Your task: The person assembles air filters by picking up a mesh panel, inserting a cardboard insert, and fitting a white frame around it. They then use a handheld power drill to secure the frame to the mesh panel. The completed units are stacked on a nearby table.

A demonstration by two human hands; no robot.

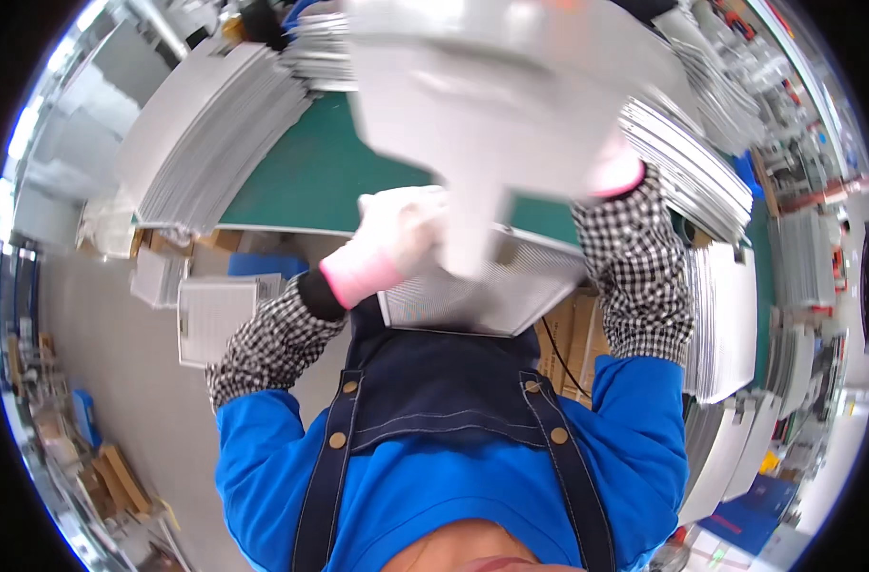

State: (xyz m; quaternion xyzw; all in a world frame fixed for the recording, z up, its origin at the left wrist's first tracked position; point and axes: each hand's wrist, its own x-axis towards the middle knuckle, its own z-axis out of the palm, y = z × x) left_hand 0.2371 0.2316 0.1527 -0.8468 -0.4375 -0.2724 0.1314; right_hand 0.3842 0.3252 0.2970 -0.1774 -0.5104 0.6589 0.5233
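Note:
A large light grey panel (pixel 472 105), smeared by motion, is raised in front of me over the bench, with a narrow tab reaching down. My left hand (pixel 396 232), in a white glove with a pink cuff, is closed at that tab; its fingertips are partly hidden. At the panel's right edge my right hand (pixel 617 170), gloved alike, appears to grip it, though the panel and blur cover most of its fingers. Below them a framed mesh panel (pixel 482 291) slants at the bench's front edge, close to my apron.
The bench has a green top (pixel 310 162). Stacked pale panels stand at its left (pixel 215 133) and its right (pixel 692 172), with another stack (pixel 725 319) beside my right arm. Cardboard boxes (pixel 572 343) sit under the bench. More panels (pixel 215 319) are low on the left.

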